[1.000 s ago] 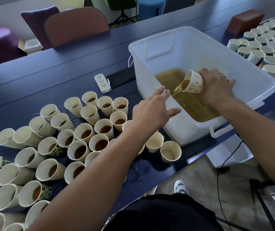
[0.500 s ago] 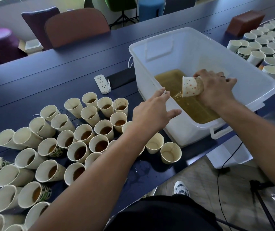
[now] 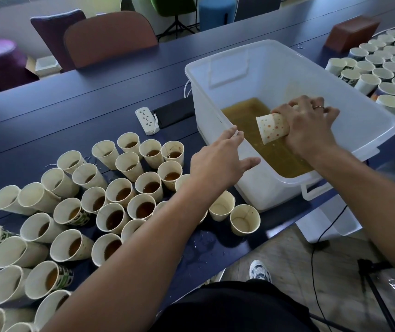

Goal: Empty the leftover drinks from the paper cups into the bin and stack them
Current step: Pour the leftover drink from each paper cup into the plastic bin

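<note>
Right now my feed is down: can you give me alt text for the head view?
The right hand holds a dotted paper cup tipped mouth-down over the brown liquid in a white plastic bin. The left hand hovers open near the bin's rim, above many upright cups with leftover drink on the dark table.

translucent plastic bin [image 3: 258,68], matt paper cups [image 3: 124,185]

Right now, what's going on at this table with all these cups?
A person is emptying leftover drinks. The right hand grips a dotted paper cup, tipped mouth-down over the white bin, which already holds brownish liquid. The left hand hovers open by the bin's near wall. Many cups with drink wait on the left, and two that look empty stand near the bin.
</note>
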`<state>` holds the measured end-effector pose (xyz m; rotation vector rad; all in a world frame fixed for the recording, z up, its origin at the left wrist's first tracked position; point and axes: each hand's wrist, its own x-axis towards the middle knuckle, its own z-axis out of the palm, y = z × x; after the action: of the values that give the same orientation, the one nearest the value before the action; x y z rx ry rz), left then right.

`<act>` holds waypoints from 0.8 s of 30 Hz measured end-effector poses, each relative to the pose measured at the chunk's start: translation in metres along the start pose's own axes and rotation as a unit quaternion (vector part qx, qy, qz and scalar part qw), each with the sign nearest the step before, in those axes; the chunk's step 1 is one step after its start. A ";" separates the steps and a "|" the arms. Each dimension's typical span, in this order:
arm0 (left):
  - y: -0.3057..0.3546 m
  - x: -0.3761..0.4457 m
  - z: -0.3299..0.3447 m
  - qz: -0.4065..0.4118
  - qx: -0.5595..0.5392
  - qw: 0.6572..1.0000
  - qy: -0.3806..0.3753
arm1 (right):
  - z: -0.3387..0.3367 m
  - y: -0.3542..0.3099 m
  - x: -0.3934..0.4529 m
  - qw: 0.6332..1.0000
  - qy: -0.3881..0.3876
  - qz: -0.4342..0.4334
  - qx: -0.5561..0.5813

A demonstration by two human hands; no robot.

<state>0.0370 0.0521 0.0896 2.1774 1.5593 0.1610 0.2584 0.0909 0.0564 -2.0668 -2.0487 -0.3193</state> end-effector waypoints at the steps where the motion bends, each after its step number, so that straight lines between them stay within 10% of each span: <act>1: 0.000 0.000 0.000 0.000 0.001 1.000 0.000 | 0.000 -0.001 0.000 1.000 -0.003 -0.002 0.000; 24: 0.000 0.002 0.002 0.002 -0.022 1.000 0.007 | 0.003 0.003 0.002 0.997 0.058 0.008 0.056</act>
<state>0.0377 0.0531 0.0877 2.1506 1.5456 0.2100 0.2614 0.0942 0.0539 -1.9517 -1.9357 -0.3058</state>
